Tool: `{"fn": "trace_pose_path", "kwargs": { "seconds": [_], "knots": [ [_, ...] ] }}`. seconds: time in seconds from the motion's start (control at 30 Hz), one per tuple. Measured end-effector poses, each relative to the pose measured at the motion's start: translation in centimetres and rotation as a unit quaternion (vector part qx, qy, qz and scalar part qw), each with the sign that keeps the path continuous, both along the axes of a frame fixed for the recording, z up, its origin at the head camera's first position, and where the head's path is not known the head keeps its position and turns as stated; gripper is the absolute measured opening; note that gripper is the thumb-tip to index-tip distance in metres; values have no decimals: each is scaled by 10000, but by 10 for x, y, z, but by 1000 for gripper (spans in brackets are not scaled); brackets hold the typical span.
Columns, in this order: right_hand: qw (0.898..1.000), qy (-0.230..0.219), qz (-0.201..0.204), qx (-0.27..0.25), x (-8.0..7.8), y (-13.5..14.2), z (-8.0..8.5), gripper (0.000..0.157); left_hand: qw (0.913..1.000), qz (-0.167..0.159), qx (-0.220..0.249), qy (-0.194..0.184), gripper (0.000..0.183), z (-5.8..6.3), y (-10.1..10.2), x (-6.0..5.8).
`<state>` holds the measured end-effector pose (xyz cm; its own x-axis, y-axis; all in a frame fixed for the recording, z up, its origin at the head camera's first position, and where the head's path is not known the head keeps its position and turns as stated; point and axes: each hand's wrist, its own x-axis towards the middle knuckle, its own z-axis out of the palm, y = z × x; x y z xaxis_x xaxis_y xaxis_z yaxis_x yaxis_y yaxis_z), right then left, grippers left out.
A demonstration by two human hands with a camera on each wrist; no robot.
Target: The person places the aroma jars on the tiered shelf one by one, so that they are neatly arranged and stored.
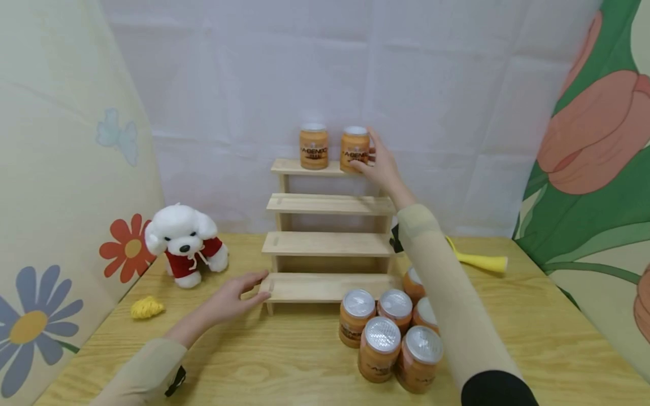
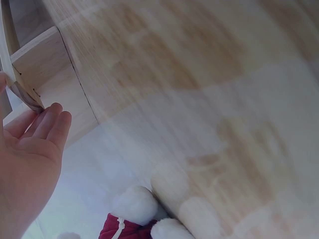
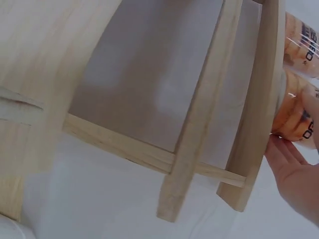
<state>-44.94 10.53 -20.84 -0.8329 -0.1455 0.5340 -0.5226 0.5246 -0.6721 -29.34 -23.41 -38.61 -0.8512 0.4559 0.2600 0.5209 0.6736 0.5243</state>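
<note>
A stepped wooden display shelf stands on the table. My left hand pinches the left end of its lowest board, and the left wrist view shows the fingers at that board's edge. Up at the top board, my right hand grips an orange jar with a pale lid, thumb in front. This jar's base is at the board in the right wrist view, with the right hand around it. A matching jar stands upright to its left, a small gap between them.
Several more orange jars with silvery lids cluster at the shelf's front right, partly hidden by my right sleeve. On the left sit a white plush dog and a yellow yarn bundle. A yellow horn-shaped object lies at the right.
</note>
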Motion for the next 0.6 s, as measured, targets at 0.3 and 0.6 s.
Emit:
{"fn": "trace_pose_path", "kwargs": {
  "seconds": [0.3,0.6],
  "knots": [
    [9971,-563,-307,-415,0,7,-9,66,10000,-58,-6,-21,58,3,2,2],
    [9982,-302,-369,-365,-2,3,-12,55,10000,-63,-36,-61,58,3,0,2]
  ]
}}
